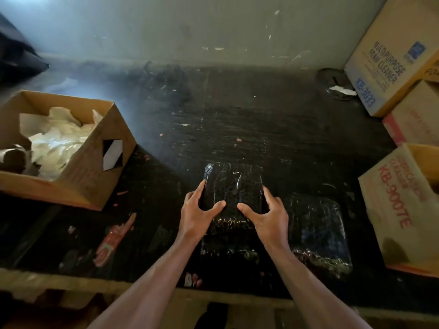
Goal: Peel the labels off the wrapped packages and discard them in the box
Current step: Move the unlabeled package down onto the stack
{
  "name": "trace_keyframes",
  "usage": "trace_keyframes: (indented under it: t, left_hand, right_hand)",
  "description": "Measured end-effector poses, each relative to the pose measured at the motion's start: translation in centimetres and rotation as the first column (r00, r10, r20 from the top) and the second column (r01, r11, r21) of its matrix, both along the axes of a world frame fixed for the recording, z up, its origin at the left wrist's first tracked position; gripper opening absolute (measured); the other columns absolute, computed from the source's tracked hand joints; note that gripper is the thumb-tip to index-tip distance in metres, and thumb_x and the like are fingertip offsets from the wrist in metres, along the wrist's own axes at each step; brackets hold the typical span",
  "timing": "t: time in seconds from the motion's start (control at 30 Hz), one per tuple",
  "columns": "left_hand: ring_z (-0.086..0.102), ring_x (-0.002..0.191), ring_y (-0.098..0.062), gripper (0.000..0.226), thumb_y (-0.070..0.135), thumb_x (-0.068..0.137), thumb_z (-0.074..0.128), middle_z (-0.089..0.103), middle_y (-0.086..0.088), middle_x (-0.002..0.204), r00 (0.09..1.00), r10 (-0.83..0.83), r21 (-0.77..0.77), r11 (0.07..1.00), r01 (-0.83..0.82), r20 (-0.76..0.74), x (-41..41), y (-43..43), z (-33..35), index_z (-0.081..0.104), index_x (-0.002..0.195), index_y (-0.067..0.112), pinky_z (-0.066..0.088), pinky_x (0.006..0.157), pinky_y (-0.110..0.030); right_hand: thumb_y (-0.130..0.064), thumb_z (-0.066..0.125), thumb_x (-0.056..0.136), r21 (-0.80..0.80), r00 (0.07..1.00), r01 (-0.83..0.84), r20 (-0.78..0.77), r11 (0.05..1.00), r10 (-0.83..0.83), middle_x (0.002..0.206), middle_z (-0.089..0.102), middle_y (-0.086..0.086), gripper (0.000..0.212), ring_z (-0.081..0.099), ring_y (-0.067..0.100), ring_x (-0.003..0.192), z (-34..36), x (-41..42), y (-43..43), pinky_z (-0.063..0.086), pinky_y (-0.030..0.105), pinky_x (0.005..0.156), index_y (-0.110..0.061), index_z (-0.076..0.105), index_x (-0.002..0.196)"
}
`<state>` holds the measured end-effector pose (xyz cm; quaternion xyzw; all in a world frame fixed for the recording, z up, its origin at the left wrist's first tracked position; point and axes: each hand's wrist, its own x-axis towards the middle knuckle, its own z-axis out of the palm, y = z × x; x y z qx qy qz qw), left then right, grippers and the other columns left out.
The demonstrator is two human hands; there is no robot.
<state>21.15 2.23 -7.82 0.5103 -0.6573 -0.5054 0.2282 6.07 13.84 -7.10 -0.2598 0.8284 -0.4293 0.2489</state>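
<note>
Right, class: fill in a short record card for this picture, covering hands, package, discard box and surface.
left hand: grips left edge of the wrapped package
right hand: grips its right edge
label: none visible on package top
second package: lies to the right
discard box: open, left side, holds crumpled white paper
surface: dark, scuffed worktop

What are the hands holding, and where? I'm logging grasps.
Both hold the black package: left hand on its left edge, right hand on its right edge, thumbs on top near the close end.

Head view — steeply down, close.
</note>
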Motion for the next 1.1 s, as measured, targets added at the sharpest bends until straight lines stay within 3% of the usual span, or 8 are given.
trace_keyframes:
  t: [0.23,0.47,0.63,1.1]
  left_hand:
    - [0.040,0.126,-0.005,0.087,0.049,0.080,0.077,0.042,0.013,0.135,1.000,0.008,-0.010,1.000,-0.007,0.030,4.3,5.0,-0.6,0.031,0.153,0.039,0.037,0.100,-0.028]
    - [0.043,0.128,-0.010,0.086,0.050,0.081,0.076,0.040,0.010,0.137,0.999,0.001,0.014,1.000,-0.002,0.046,4.5,6.3,-1.9,0.029,0.152,0.043,0.042,0.105,-0.035]
    - [0.041,0.125,-0.007,0.086,0.050,0.082,0.075,0.038,0.013,0.137,0.999,-0.024,0.009,1.000,0.024,0.046,4.1,6.1,-1.8,0.027,0.153,0.043,0.038,0.099,-0.028]
    - [0.044,0.131,-0.015,0.084,0.049,0.085,0.073,0.040,0.003,0.145,0.998,0.002,-0.010,1.000,-0.002,0.070,2.8,5.5,-1.9,0.027,0.155,0.038,0.043,0.104,-0.036]
  right_hand:
    - [-0.068,0.073,0.072,0.052,0.998,-0.027,-0.048,0.998,0.030,0.156,0.042,0.009,0.104,0.033,0.025,0.148,-0.4,4.5,4.5,0.033,0.049,0.118,-0.020,0.035,0.155]
    - [-0.062,0.069,0.082,0.135,0.990,-0.019,-0.136,0.991,0.038,0.152,0.044,0.012,0.096,0.043,0.028,0.141,-0.9,5.9,5.4,0.037,0.040,0.111,-0.016,0.030,0.157]
    - [-0.060,0.067,0.086,0.122,0.987,0.001,-0.160,0.993,0.018,0.148,0.050,0.012,0.093,0.047,0.027,0.137,-0.7,6.1,5.6,0.040,0.036,0.108,-0.015,0.028,0.157]
    - [-0.050,0.068,0.090,0.106,0.991,0.052,-0.126,0.993,-0.039,0.151,0.047,0.013,0.087,0.046,0.028,0.139,-0.8,6.0,4.5,0.042,0.039,0.109,-0.015,0.026,0.158]
